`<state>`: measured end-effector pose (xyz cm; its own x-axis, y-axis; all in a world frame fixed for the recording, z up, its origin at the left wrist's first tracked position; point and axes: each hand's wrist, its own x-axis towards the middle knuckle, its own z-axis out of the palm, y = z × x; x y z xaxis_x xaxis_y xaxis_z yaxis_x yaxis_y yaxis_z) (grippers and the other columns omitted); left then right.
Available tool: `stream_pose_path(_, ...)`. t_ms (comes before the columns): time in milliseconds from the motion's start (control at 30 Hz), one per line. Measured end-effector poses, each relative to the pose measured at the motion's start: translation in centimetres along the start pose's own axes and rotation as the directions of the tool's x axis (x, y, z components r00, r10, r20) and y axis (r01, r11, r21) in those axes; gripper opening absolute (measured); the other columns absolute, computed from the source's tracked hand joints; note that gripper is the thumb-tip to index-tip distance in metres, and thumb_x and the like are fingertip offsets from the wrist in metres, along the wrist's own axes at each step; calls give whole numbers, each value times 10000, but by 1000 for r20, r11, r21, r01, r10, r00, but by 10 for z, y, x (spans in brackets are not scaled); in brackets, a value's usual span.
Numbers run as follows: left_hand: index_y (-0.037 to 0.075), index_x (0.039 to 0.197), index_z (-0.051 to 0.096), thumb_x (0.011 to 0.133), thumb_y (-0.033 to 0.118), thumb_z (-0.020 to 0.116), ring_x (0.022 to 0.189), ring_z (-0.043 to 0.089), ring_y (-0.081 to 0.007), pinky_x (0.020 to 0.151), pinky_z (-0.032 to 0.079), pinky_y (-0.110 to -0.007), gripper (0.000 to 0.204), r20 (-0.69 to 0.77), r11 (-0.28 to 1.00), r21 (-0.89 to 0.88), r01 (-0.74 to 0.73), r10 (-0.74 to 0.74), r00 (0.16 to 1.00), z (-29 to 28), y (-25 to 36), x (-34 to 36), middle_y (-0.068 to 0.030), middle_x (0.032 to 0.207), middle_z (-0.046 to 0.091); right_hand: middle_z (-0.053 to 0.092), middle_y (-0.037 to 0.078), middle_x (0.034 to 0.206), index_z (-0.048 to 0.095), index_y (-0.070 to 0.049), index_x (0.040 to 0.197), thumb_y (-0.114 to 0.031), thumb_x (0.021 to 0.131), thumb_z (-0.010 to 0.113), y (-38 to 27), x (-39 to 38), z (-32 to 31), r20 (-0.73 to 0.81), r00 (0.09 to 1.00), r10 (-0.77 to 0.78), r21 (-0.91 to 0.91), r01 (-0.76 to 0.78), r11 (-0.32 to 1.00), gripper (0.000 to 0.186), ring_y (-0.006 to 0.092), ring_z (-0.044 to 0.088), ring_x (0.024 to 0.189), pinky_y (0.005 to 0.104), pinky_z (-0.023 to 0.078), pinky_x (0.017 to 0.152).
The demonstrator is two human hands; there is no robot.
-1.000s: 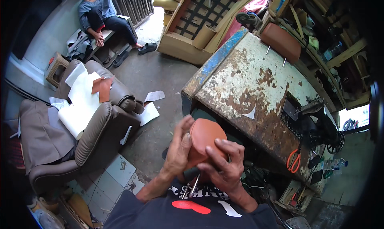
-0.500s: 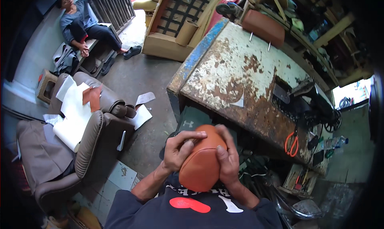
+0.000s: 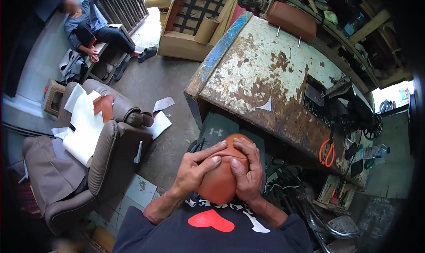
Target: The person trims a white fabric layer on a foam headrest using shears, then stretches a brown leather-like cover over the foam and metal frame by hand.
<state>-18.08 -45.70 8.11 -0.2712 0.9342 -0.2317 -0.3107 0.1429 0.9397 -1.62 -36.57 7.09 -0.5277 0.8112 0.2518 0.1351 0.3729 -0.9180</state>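
Observation:
Close to my chest I hold a rounded, padded piece in orange-brown leather, shaped like a headrest, with a seam running across its upper part. My left hand grips its left side, thumb and fingers pressed along the seam. On the other side my right hand wraps round it, its thumb against the leather just below the seam. Both thumbs lie close together near the middle. The underside of the piece is hidden.
A worn workbench stands ahead right, bearing a brown headrest with metal posts, a sewing machine and orange-handled scissors. A brown armchair with white sheets is at left. Another person sits far left.
The leather piece has tipped in my hands, so its seam now lies higher and more level. Both thumbs have come together along the seam. My view has shifted slightly.

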Motion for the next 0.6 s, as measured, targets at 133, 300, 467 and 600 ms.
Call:
stream_pose_path(133, -39, 1375, 651, 999, 93, 645, 1229, 632, -161, 1068, 491, -282, 399, 61, 961, -221, 164, -154, 986, -2, -16, 18, -146, 1355, 693, 674, 174, 1293, 667, 14, 1244, -191, 947, 669, 11, -2, -4, -84, 995, 47, -11, -48, 999, 360, 367, 594, 1256, 484, 350, 1162)
stream_pose_path(300, -41, 1394, 636, 1012, 150, 655, 1272, 620, -188, 1115, 458, -313, 428, 81, 958, -247, 147, -131, 988, 13, -18, 23, -145, 1384, 676, 675, 182, 1273, 668, 33, 1235, -178, 960, 644, 16, 3, -22, -73, 989, 128, 29, -126, 992, 347, 346, 599, 1226, 440, 417, 1109)
stream_pose_path(467, -43, 1532, 465, 1077, 286, 554, 1384, 524, -226, 1184, 364, -353, 568, -4, 972, 234, -6, 7, 1000, 28, -35, -1, -187, 1496, 566, 627, 185, 1259, 655, 35, 1279, -145, 1019, 539, 29, -1, -35, -235, 927, 291, 89, -278, 957, 337, 331, 595, 1182, 408, 436, 1076)
stream_pose_path(600, -52, 1425, 585, 1066, 225, 557, 1255, 619, -220, 1104, 444, -338, 454, -30, 979, 203, 6, 0, 1000, 47, -5, 21, -188, 1348, 668, 568, 170, 1193, 652, 2, 1322, -240, 1039, 574, 3, -19, -35, -301, 945, 129, -250, -208, 946, 380, 291, 547, 1104, 396, 421, 1035)
